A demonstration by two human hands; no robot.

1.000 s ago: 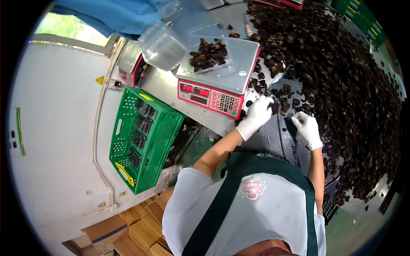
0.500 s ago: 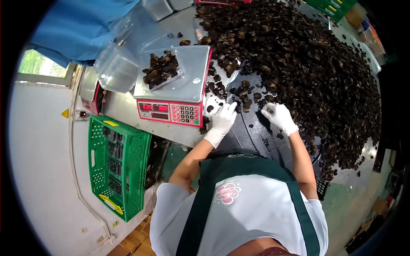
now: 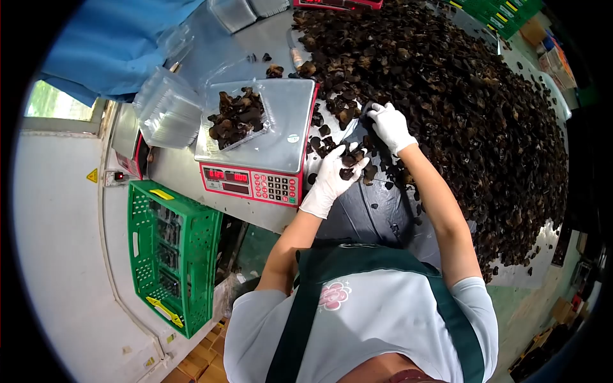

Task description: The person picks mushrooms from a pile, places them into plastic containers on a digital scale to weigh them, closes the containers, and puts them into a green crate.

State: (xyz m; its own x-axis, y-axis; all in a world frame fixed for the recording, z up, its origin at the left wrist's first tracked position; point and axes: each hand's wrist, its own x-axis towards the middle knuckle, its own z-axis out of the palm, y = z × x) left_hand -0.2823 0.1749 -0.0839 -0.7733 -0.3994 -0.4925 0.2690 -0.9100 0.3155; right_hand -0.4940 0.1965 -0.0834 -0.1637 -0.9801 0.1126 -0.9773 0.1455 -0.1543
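My left hand (image 3: 333, 175), in a white glove, curls around a few dark wood ear mushrooms (image 3: 349, 161) just right of the scale. At the near edge of the heap of wood ear mushrooms (image 3: 440, 96), my gloved right hand (image 3: 391, 127) has its fingers closed on a dark piece (image 3: 367, 110), partly hidden by the fingertips. On the red-framed scale (image 3: 297, 115) sits a clear plastic tray (image 3: 263, 132) filled with more mushrooms (image 3: 236, 118). Loose pieces lie between the scale and the heap.
Stacked clear trays (image 3: 167, 108) stand left of the scale. A green crate (image 3: 198, 268) with packed trays inside is below the table's left side. Other green crates (image 3: 504, 16) stand at the far right. A second red scale (image 3: 338, 4) shows at the top edge.
My left hand has moved slightly right and now holds mushrooms. My right hand has reached forward and left to the heap's edge and closed on a piece. The view has shifted a little.
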